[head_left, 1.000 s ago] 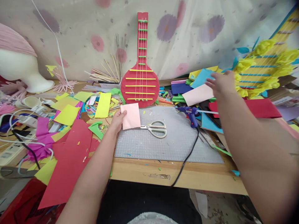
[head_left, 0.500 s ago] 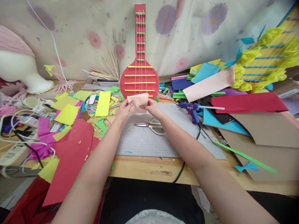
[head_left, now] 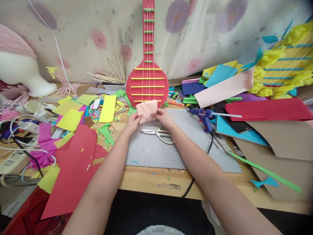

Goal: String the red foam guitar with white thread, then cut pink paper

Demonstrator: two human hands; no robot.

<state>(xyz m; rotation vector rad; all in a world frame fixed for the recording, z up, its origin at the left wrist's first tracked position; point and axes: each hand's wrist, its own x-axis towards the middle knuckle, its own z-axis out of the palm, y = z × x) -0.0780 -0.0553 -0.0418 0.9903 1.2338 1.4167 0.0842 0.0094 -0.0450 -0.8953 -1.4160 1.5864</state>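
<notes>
A small piece of pale pink crepe paper (head_left: 147, 111) is stretched between my two hands, above the far edge of the grey cutting mat (head_left: 154, 155). My left hand (head_left: 134, 122) pinches its left edge, thumb in front. On the opposite edge my right hand (head_left: 164, 117) pinches it the same way. Just beyond the paper stands a red paper lute (head_left: 148, 73) with yellow and green bars and white strings; the paper covers part of its lower rim. Scissors (head_left: 157, 132) lie on the mat below my hands, their handles partly behind my right forearm.
A blue glue gun (head_left: 203, 118) with a glue stick lies right of the mat, its cord crossing the mat. Red card (head_left: 73, 163) and coloured scraps cover the left side. Brown cardboard (head_left: 288, 173) and a phone (head_left: 234, 122) are at right. A white mannequin head (head_left: 26, 73) stands at far left.
The pink paper has come slightly lower and now faces me more fully, showing a larger surface. Both hands keep their pinch. The whole view has shifted a little.
</notes>
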